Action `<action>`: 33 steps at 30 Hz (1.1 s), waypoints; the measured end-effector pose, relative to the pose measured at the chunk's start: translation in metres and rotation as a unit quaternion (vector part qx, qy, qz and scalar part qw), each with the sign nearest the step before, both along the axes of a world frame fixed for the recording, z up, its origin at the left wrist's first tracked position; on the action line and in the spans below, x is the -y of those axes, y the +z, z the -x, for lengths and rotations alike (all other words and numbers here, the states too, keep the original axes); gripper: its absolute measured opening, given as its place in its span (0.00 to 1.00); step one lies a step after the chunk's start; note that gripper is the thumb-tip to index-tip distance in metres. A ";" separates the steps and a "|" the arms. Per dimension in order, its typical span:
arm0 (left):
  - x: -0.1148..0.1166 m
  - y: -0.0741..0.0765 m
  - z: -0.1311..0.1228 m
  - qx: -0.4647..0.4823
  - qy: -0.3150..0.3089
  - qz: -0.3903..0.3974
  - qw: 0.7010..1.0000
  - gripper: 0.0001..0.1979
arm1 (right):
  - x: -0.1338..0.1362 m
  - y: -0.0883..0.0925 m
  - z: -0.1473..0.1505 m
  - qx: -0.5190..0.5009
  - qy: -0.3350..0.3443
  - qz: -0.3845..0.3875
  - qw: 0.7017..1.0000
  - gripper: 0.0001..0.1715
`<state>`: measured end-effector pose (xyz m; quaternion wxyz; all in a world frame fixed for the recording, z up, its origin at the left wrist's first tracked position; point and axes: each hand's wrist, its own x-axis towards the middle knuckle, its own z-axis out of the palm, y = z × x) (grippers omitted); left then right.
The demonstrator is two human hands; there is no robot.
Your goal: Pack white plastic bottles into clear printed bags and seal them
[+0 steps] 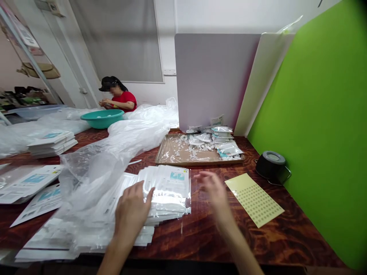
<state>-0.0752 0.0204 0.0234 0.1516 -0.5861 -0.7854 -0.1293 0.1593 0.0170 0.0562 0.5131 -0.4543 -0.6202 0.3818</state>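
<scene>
Clear plastic packets [169, 194] stacked at 6 o'clock; left grip [131, 214] lies open, pressing them steady; right grip [213, 193] open, blurred, empty.

Nothing is reading clearly here; all the print is too small or too blurred. The stack of plastic packets [169, 187] under the left hand [130, 214] is showing a teal-blue panel and small print on its top card, with no words legible. The printed cards [31, 187] left of that hand are carrying matching teal panels, also unreadable. Well beyond the right hand [213, 193], a small printed card [217, 120] is standing at the back of the table, too small to read.
</scene>
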 end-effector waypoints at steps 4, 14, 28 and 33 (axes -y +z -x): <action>-0.001 0.015 0.031 -0.022 0.086 0.008 0.996 0.26 | -0.017 -0.046 0.049 0.344 0.018 0.018 0.939 0.50; -0.010 0.004 0.015 -0.003 0.125 0.013 0.992 0.33 | -0.016 -0.062 0.074 0.429 0.088 0.023 0.899 0.47; -0.039 0.023 0.011 0.151 0.213 0.060 0.963 0.19 | -0.010 -0.063 0.100 0.410 0.091 -0.015 0.907 0.46; -0.050 0.033 0.032 0.244 0.141 0.088 0.955 0.18 | -0.010 -0.064 0.100 0.402 0.095 -0.023 0.910 0.46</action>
